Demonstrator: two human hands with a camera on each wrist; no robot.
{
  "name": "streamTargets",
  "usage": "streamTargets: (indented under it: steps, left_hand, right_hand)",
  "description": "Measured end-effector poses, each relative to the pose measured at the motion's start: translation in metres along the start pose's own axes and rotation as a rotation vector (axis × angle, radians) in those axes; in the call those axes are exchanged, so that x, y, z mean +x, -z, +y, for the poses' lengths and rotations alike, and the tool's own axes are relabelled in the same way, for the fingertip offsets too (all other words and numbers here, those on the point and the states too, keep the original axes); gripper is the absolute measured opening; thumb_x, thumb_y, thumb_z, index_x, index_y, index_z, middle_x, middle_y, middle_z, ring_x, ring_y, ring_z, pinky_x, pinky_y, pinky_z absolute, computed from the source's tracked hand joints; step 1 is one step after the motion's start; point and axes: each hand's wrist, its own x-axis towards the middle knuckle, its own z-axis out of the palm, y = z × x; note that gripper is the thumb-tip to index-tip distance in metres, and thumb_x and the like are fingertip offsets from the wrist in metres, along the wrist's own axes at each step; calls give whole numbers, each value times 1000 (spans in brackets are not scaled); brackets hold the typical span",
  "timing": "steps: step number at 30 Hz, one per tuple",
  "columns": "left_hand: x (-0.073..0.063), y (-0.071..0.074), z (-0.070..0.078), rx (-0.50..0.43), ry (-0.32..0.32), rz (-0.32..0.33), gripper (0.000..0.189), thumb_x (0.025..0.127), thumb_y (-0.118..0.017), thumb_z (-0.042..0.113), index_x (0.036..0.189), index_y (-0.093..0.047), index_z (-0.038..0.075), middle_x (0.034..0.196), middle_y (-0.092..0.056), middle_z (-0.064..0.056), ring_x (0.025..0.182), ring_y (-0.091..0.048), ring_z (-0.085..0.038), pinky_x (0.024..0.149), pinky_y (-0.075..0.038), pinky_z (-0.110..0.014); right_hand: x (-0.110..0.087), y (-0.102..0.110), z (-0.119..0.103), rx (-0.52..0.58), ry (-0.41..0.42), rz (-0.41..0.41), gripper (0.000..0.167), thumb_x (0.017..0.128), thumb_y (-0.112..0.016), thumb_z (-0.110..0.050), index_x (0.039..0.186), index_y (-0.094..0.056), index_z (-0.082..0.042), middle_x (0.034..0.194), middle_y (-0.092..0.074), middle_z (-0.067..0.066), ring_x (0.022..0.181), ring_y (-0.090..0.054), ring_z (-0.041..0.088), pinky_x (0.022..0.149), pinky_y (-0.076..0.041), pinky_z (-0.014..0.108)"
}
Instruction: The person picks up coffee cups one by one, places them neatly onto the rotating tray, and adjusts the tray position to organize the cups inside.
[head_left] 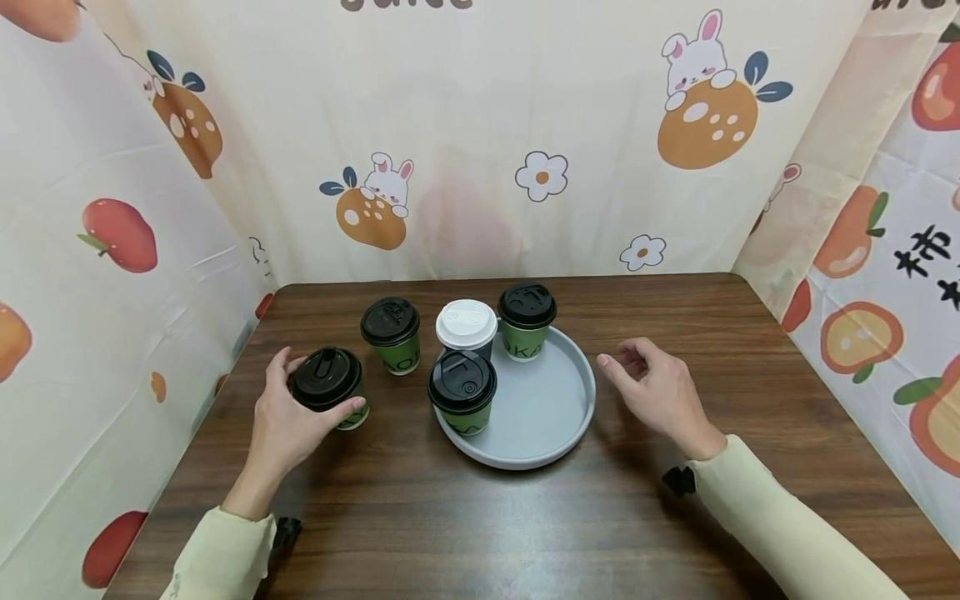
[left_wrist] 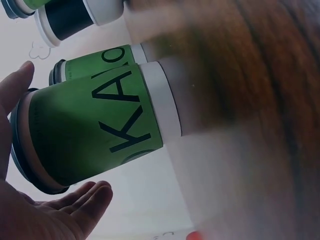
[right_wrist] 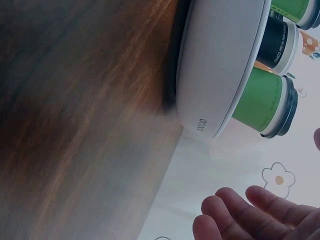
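A green paper cup with a black lid [head_left: 326,379] stands on the table at the left. My left hand [head_left: 288,425] is spread around it, thumb in front and fingers behind; in the left wrist view narrow gaps show between the fingers [left_wrist: 95,202] and the cup [left_wrist: 95,122]. My right hand [head_left: 660,396] hovers right of a round grey tray [head_left: 551,408], fingers loosely bent and holding nothing. In the tray are a green black-lidded cup [head_left: 462,392] at front left, another [head_left: 527,321] at the back, and a dark cup with a white lid [head_left: 467,323].
One more green cup with a black lid [head_left: 390,333] stands on the wooden table [head_left: 465,533] between the left-hand cup and the tray. Printed fabric [head_left: 465,108] hangs behind the table and along both sides.
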Motion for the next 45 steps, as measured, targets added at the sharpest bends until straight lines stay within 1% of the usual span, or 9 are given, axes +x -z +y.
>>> streamTargets:
  steps: [5, 10, 15, 19, 22, 26, 33, 40, 45]
  left_hand:
    - [0, 0, -2, 8, 27, -10, 129, 68, -94, 50, 162, -17, 7, 149, -48, -23, 133, -47, -45, 104, -39, -64]
    - [-1, 0, -2, 19, 47, -15, 128, 68, -94, 51, 162, -18, 7, 148, -47, -25, 132, -47, -46, 103, -40, -64]
    - [-1, -1, -3, 27, 58, -14, 127, 69, -94, 51, 161, -19, 6, 146, -48, -26, 131, -48, -46, 102, -41, -64]
    - [-1, -1, -4, 30, 63, -24, 126, 70, -93, 51, 161, -19, 5, 147, -48, -27, 131, -48, -47, 102, -41, -64]
    - [-1, -1, -5, 35, 70, -32, 125, 70, -93, 52, 160, -19, 5, 147, -48, -28, 132, -48, -47, 102, -41, -64]
    - [-1, -1, -5, 36, 74, -41, 123, 71, -92, 52, 159, -22, 4, 147, -46, -29, 132, -47, -48, 102, -41, -65]
    - [-3, -2, -8, 12, 93, -62, 119, 72, -92, 51, 158, -24, 4, 146, -46, -28, 132, -47, -46, 103, -39, -65]
    - [-3, -2, -10, -9, 127, -93, 119, 73, -91, 52, 158, -24, 3, 147, -46, -28, 133, -46, -45, 105, -38, -64]
    - [-3, -3, -10, -11, 129, -104, 116, 74, -90, 51, 157, -26, 2, 149, -46, -27, 135, -45, -45, 107, -37, -64]
  right_hand:
    - [6, -2, 5, 19, 3, -10, 48, 100, -62, -49, 119, -70, -6, 103, -72, 7, 90, -67, 23, 79, -52, 41]
    - [13, -6, 9, 40, -23, -46, 53, 101, -60, -50, 127, -67, -4, 109, -71, 10, 94, -66, 24, 82, -52, 42]
    - [20, -11, 12, 64, -56, -96, 58, 102, -57, -52, 133, -65, -4, 114, -71, 12, 99, -65, 26, 86, -52, 45]
    - [24, -15, 13, 64, -78, -149, 60, 102, -56, -53, 136, -63, -4, 116, -70, 12, 101, -65, 27, 87, -51, 44]
    - [27, -17, 13, 62, -87, -170, 60, 102, -56, -52, 137, -62, -4, 117, -70, 13, 102, -65, 28, 87, -52, 44]
    - [30, -20, 12, 72, -93, -181, 59, 103, -56, -51, 137, -62, -4, 120, -70, 15, 105, -66, 30, 90, -53, 47]
    - [32, -23, 10, 73, -104, -212, 59, 104, -55, -51, 138, -61, -3, 123, -69, 16, 111, -65, 32, 95, -52, 51]
    - [36, -27, 11, 71, -110, -216, 58, 104, -54, -51, 137, -63, -4, 121, -70, 15, 110, -65, 31, 95, -52, 50]
    - [37, -30, 12, 72, -113, -216, 53, 104, -56, -45, 136, -64, -3, 119, -71, 14, 109, -66, 30, 94, -52, 48]
